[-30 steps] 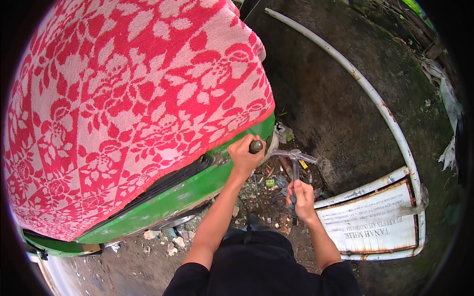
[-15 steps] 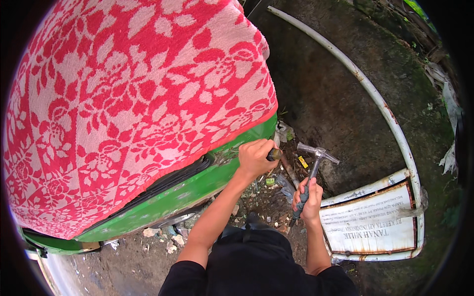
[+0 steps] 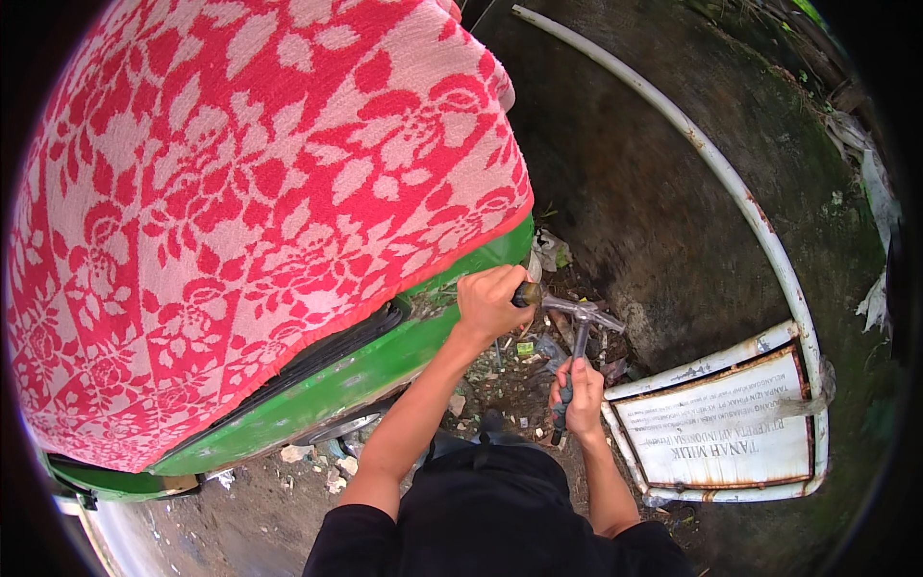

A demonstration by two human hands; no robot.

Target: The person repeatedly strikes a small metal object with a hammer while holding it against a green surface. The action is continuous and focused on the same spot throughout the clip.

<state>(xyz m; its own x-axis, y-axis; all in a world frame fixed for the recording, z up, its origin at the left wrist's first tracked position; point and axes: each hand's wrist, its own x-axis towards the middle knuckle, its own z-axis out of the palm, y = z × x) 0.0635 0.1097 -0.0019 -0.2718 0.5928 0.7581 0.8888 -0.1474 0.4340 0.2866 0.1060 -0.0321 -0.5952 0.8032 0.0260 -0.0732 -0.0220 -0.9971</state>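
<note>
My left hand is closed around a tool with a rounded dark and yellowish handle. Its far end points toward the green body panel, but my fist hides most of it. In my right hand I grip a claw-type metal hammer by its dark handle. The hammer's striking face is right at the butt of the tool handle, seemingly touching it. A red and pink floral blanket drapes over the green vehicle, down to the panel's upper edge.
On my right lies a white, rusty-edged sign joined to a long curved white pole. Rubble and litter cover the ground between me and the vehicle. Pale plastic scraps hang at the far right.
The hammer has swung left, bringing its head from a short distance away to the butt of the tool handle. My left hand has barely shifted.
</note>
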